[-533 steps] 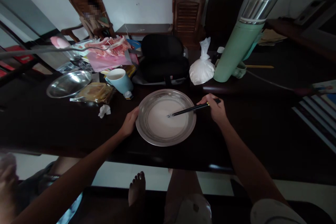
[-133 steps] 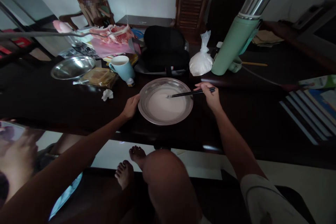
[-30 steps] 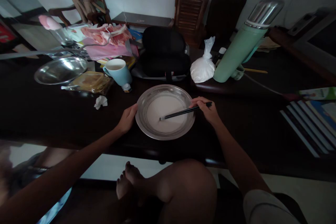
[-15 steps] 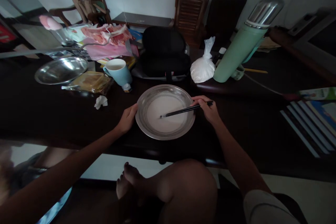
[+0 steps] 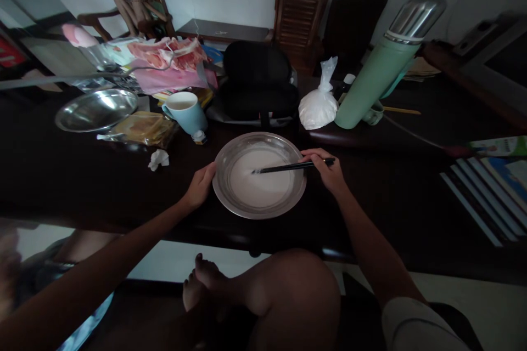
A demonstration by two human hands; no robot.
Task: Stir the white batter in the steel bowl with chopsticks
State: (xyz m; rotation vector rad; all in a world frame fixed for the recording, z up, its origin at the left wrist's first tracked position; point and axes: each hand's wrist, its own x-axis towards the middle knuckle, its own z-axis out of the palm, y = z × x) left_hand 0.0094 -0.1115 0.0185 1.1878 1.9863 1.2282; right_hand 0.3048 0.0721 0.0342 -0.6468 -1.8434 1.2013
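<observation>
A round metal bowl [image 5: 224, 186] stands on the dark table, partly filled with a milky white liquid [image 5: 263, 189]. My left hand [image 5: 200, 185] grips the bowl's left rim, its fingers mostly hidden behind the wall. Between the fingers of my right hand [image 5: 328, 171], at the opposite rim, are black chopsticks [image 5: 284, 167]. They slant across the bowl, and their tips dip into the liquid left of its middle. Right-hand fingertips rest at or very close to the rim; whether they touch it I cannot tell.
Behind the bowl are a black case [image 5: 259, 82], a tied bag of white powder [image 5: 318, 107] and a tall green thermos [image 5: 376, 77]. A blue mug [image 5: 187, 115], crumpled tissue [image 5: 158, 159] and metal basin [image 5: 68, 116] lie left. Books [image 5: 481, 197] lie right. Someone sits in a far chair.
The chopstick tips have moved slightly up, toward the far side of the bowl, and lie at a flatter slant. The bowl and my left hand have stayed in place.
</observation>
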